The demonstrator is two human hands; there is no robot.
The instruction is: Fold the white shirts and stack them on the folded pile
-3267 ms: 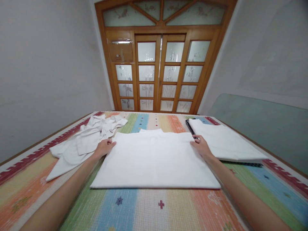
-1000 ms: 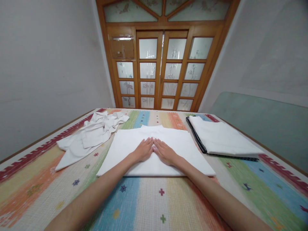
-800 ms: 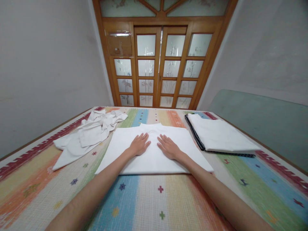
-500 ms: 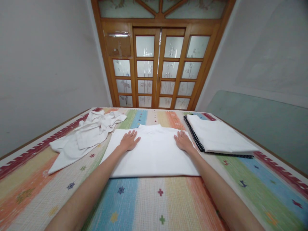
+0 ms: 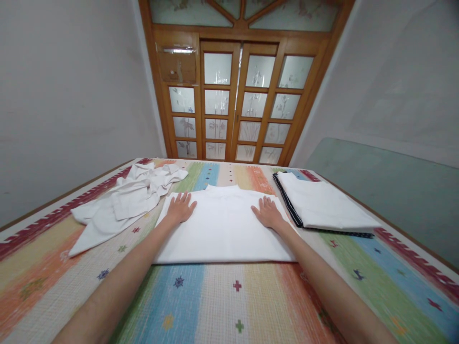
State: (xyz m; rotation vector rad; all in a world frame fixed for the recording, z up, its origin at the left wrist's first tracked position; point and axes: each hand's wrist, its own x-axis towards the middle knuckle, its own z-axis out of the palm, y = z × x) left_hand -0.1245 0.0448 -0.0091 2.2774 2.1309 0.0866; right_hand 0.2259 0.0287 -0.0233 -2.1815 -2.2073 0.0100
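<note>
A white garment, seemingly a shirt [image 5: 222,229], lies folded into a flat, wide shape on the striped cloth, its collar edge pointing away from me. My left hand [image 5: 180,208] rests palm down on its upper left part, fingers spread. On the upper right part my right hand [image 5: 267,212] also lies flat, fingers apart. Neither hand grips the fabric. To the left is a crumpled heap of white cloth [image 5: 136,196]. On the right sits a folded stack with white fabric [image 5: 322,200] on top and a dark, white-edged cloth [image 5: 289,205] under it.
A colourful striped tablecloth [image 5: 218,306] with small motifs covers the table. Wooden doors with glass panes [image 5: 234,100] stand beyond the far edge. Grey walls rise on both sides, and a pale green panel [image 5: 387,186] runs along the right.
My left hand has slid left across the shirt, and my right hand has moved slightly left. Both stay flat on the fabric. The camera view has shifted a little.
</note>
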